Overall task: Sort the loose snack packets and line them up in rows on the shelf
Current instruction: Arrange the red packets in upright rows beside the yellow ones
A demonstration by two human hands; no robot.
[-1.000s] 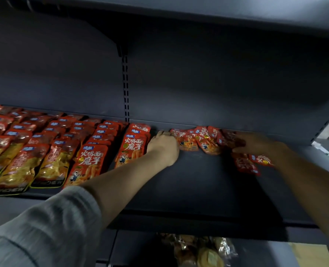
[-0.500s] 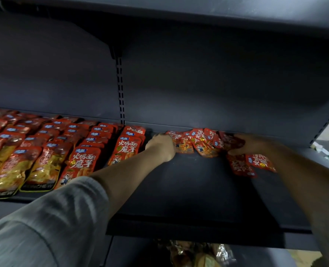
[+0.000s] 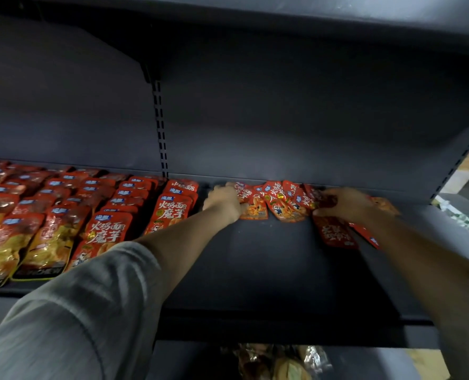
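Note:
A loose heap of small red-orange snack packets (image 3: 278, 202) lies at the back of the dark shelf (image 3: 269, 270). My left hand (image 3: 223, 200) grips the heap's left end, fingers curled over a packet. My right hand (image 3: 346, 202) rests on the heap's right end, fingers curled over packets there. A dark red packet (image 3: 335, 234) and another red one (image 3: 366, 234) lie just in front of my right hand. To the left, red packets (image 3: 170, 212) stand lined up in rows running front to back, with yellow-fronted ones (image 3: 46, 242) further left.
The shelf's back wall has a slotted upright (image 3: 160, 127). An upper shelf (image 3: 282, 12) hangs overhead. Below the shelf's front edge, clear-wrapped goods (image 3: 277, 363) show on a lower level. Bare shelf surface lies between my forearms.
Both hands have closed in on the loose heap from either side, bunching it tighter. The view has shifted slightly toward the shelf.

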